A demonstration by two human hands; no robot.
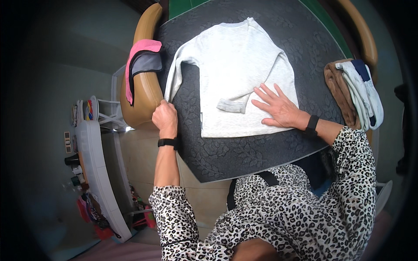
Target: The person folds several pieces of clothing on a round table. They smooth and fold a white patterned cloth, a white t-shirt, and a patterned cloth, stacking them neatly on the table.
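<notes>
A pale heather-grey long-sleeved sweatshirt [228, 65] lies spread on the dark floral-patterned mat [225, 156], its neckline pointing away from me. The sleeve on the right is folded inward across the body, and its ribbed cuff [231, 106] rests near the middle. My left hand [165, 118] is closed around the end of the other sleeve, which reaches out past the mat's left edge; that cuff is hidden in my fist. With fingers spread, my right hand [277, 107] lies flat on the lower right of the sweatshirt, beside the folded sleeve.
A tan padded armrest [147, 94] at the left carries a pink and grey cloth [143, 52]. To the right, folded brown and white clothes [356, 94] sit by another tan armrest [362, 32]. Further left stand a long white table [98, 176] with assorted items and a white chair [109, 112].
</notes>
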